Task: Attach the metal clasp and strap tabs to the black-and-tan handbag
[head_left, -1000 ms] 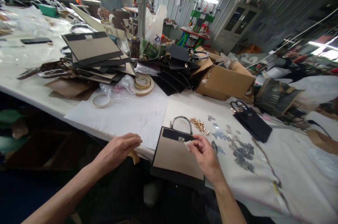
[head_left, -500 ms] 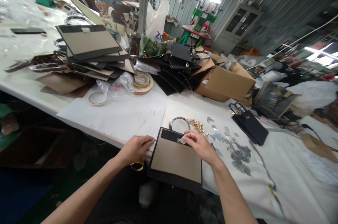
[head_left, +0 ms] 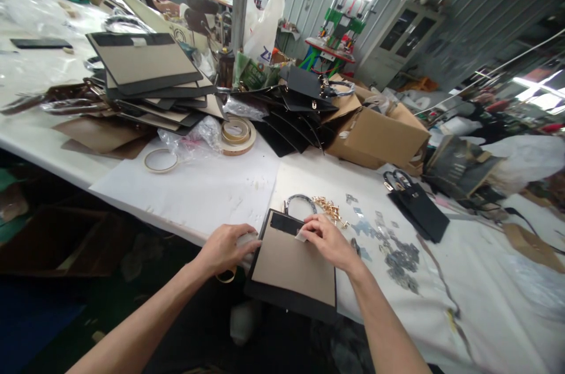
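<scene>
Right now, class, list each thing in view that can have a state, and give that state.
Tan bag, flat, overhanging the table edge.
Left hand, curled at the tan bag's left edge.
Right hand, pinching pale strip against the tan bag.
Cardboard box, flaps open.
Tape rolls, stacked flat.
Black bag, lying flat.

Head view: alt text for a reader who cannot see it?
A right hand presses a small white piece onto a tan and black bag at the table edge; the left hand rests beside it. Metal fittings lie nearby.
</scene>
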Demonstrator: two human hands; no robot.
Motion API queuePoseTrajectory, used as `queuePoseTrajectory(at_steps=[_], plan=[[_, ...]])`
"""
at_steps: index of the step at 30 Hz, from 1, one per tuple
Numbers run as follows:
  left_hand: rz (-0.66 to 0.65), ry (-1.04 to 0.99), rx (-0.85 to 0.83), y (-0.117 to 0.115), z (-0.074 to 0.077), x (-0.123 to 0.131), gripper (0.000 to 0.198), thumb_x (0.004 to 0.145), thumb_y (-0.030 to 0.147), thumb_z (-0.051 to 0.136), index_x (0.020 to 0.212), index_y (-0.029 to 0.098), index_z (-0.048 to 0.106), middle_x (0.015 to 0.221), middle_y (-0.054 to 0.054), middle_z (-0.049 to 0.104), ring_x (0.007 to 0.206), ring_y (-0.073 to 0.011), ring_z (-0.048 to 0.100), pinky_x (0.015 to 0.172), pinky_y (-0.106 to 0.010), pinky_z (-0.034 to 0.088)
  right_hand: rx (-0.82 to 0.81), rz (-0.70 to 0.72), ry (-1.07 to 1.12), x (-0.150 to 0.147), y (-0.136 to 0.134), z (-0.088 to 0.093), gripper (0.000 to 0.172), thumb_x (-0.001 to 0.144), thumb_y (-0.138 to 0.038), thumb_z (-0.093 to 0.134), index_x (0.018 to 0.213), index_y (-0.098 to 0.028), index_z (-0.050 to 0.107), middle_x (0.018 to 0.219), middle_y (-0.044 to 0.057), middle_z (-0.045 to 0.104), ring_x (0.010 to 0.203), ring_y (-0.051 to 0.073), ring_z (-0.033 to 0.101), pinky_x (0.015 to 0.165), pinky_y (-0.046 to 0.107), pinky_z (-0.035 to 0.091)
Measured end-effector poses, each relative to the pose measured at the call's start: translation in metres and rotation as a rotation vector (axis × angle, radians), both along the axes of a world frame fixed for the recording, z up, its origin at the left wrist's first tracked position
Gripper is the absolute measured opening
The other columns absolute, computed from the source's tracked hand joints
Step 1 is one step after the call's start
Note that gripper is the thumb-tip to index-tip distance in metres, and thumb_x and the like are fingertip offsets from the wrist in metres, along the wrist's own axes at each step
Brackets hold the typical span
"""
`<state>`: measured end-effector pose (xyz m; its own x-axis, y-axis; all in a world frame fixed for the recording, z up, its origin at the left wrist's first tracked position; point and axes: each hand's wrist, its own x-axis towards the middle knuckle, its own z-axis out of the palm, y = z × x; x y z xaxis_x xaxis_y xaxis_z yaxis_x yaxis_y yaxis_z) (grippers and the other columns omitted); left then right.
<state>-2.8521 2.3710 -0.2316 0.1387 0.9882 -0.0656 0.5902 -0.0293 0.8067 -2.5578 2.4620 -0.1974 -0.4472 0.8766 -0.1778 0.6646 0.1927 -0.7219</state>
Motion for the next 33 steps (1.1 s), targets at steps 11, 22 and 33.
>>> queuePoseTrajectory(at_steps=[11, 22, 33], plan=[[0.061, 0.237, -0.036, 0.0, -0.006, 0.011, 0.055, 0.078, 0.072, 0.073, 0.107, 0.025, 0.073, 0.094, -0.008, 0.079, 0.086, -0.0294, 0.073, 0.071, -0.033, 0.045, 0.131, -0.047, 0.022, 0.001, -0.008, -0.019, 0.018, 0.093, -0.037, 0.065, 0.089, -0.022, 0.075, 0.115, 0.008, 0.063, 0.113, 0.024, 0.061, 0.102, 0.04, 0.046], [0.045, 0.326, -0.05, -0.002, -0.012, 0.016, 0.045, 0.082, 0.061, 0.077, 0.112, 0.028, 0.07, 0.103, -0.004, 0.08, 0.097, -0.0294, 0.075, 0.077, -0.032, 0.047, -0.07, -0.096, 0.06, 0.002, 0.006, -0.022, 0.041, 0.076, -0.035, 0.081, 0.114, -0.023, 0.072, 0.115, 0.006, 0.068, 0.105, 0.024, 0.061, 0.089, 0.035, 0.049], [0.071, 0.362, -0.088, -0.001, -0.012, 0.018, 0.046, 0.082, 0.061, 0.076, 0.116, 0.031, 0.07, 0.104, -0.004, 0.08, 0.093, -0.0287, 0.074, 0.075, -0.032, 0.046, -0.04, -0.217, 0.216, 0.003, 0.007, -0.042, 0.025, 0.085, -0.041, 0.073, 0.101, -0.023, 0.079, 0.098, 0.004, 0.072, 0.093, 0.023, 0.064, 0.088, 0.037, 0.05]])
